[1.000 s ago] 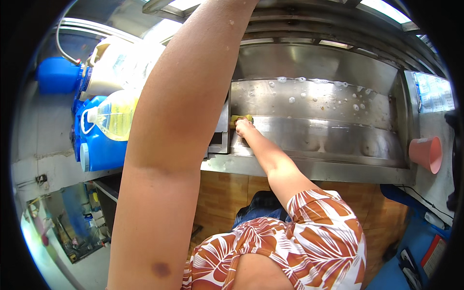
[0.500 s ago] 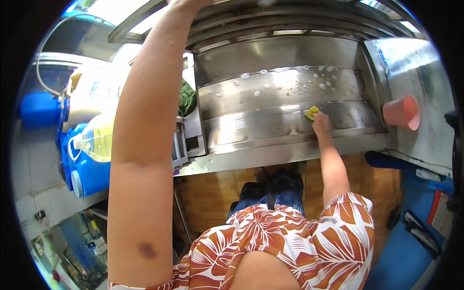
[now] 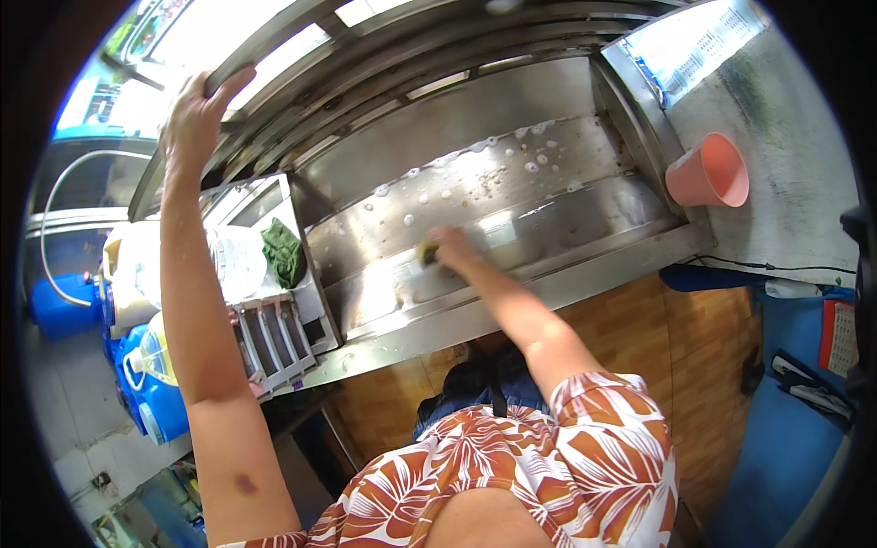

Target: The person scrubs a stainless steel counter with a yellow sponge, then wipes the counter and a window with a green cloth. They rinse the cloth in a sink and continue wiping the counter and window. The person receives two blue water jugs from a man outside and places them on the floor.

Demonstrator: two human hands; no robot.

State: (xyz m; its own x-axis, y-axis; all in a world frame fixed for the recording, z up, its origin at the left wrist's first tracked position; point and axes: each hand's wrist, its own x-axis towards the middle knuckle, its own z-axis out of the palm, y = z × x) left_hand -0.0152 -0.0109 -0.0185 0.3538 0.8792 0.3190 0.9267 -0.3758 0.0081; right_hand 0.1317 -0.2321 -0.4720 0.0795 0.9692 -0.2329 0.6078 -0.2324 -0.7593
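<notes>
Sponge [image 3: 427,254], small and yellowish, sits at the fingertips of the right hand [image 3: 449,243], over the front slope of a long steel trough [image 3: 566,224]; motion blur hides how firmly it presses. The fingers there appear bunched, pinching the sponge, though each finger's place cannot be told. The step in hand looks like wiping the wet metal. White suds [image 3: 408,220] dot the slope just beyond these fingers and off to their right, so the next stroke would seem to call for a farther reach with the sponge held flat. Well left of the same fingers lies a crumpled green cloth [image 3: 283,253]; well to their right, a pink cup [image 3: 708,172]. Farthest out, the left hand [image 3: 192,128] has its fingers curled over a metal frame [image 3: 265,46], probably steadying it.
</notes>
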